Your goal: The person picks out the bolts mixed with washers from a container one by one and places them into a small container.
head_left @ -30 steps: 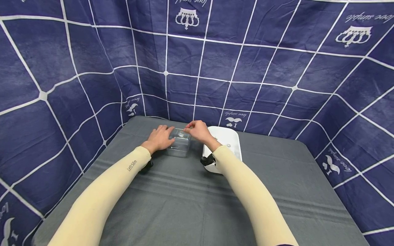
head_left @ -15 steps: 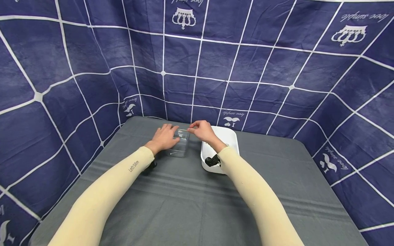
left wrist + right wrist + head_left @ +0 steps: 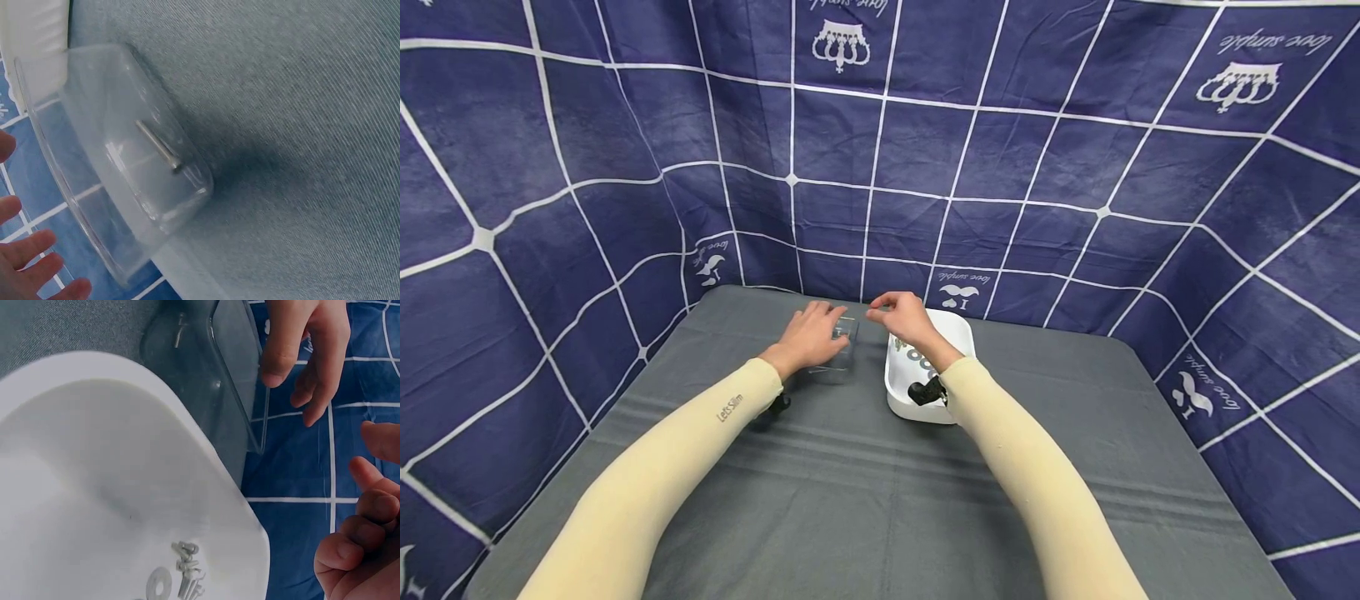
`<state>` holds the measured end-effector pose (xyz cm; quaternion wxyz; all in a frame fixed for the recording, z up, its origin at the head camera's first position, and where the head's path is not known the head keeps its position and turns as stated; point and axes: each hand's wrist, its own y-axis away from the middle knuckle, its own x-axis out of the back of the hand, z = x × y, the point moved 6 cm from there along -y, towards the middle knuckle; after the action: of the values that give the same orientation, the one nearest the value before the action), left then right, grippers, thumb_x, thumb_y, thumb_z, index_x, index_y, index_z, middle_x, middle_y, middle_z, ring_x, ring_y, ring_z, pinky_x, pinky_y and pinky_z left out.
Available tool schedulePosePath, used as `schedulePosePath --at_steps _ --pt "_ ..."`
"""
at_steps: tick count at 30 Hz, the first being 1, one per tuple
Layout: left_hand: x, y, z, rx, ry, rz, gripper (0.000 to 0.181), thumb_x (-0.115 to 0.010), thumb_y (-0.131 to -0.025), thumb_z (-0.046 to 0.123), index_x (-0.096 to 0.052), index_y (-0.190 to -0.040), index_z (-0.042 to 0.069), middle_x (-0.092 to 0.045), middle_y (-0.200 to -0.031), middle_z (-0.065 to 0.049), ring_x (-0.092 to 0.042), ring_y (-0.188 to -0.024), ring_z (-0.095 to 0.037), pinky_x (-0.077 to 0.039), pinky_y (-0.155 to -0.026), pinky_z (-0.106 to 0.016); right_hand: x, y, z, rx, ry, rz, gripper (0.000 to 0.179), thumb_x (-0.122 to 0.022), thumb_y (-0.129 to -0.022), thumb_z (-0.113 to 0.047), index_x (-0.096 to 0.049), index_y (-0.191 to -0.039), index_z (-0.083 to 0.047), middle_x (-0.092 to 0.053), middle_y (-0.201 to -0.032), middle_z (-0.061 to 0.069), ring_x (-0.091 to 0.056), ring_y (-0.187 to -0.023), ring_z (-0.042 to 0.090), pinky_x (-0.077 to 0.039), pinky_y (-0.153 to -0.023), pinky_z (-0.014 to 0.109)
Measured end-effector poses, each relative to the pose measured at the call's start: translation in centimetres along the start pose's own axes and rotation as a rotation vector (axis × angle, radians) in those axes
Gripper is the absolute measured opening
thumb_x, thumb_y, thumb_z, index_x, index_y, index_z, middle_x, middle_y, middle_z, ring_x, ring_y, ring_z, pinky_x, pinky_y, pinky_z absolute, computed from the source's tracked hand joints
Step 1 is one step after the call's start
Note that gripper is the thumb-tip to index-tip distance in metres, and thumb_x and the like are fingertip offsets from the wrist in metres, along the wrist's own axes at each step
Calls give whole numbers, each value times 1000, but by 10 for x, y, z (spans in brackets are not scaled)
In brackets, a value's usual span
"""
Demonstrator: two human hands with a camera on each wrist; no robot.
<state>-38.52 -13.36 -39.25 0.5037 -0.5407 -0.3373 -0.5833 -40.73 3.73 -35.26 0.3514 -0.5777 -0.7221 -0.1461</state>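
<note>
My left hand [image 3: 808,336] hovers over the clear plastic box [image 3: 841,367] with fingers spread; in the right wrist view its fingertips are near the box rim. A single metal bolt [image 3: 158,147] lies inside the box, seen in the left wrist view. My right hand [image 3: 901,318] is above the back left corner of the white tray [image 3: 901,407]. In the right wrist view its thumb and index finger stand apart with nothing between them, and the other fingers are loosely curled. Grey washers [image 3: 159,584] and small bolts [image 3: 189,570] lie in the tray.
The box and tray stand side by side on a grey cloth-covered table [image 3: 850,500]. A blue curtain [image 3: 985,150] with white lines hangs behind and at both sides. A black wrist device [image 3: 927,392] on the right forearm hangs over the tray.
My right hand has drawn away from the box, rightward to the tray. The left hand has shifted slightly right over the box. The head view has turned a little to the right.
</note>
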Motion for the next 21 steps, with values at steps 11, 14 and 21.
schedulePosePath --at_steps 11,14,21 --pt "-1 -5 21 -37 7 -1 63 -57 -96 40 -45 -151 12 -48 -148 -17 -38 -142 -36 -37 -110 -59 17 5 13 -15 -63 26 28 -74 -90 -25 -75 -112 -9 -47 -64 -4 -43 -55 11 -39 -53 26" --pt "-1 -7 26 -49 6 0 63 -56 -97 41 -45 -152 12 -48 -148 -18 -38 -142 -36 -37 -110 -60 22 6 15 -13 -72 45 24 -75 -89 -24 -76 -109 -9 -45 -61 -5 -41 -53 11 -37 -53 26" --pt "-2 -9 38 -78 43 15 62 -59 -96 38 -46 -150 11 -49 -144 -18 -40 -140 -35 -39 -111 -57 29 9 24 -38 -93 64 26 -75 -89 -21 -74 -110 -6 -44 -62 -6 -41 -54 10 -36 -53 25"
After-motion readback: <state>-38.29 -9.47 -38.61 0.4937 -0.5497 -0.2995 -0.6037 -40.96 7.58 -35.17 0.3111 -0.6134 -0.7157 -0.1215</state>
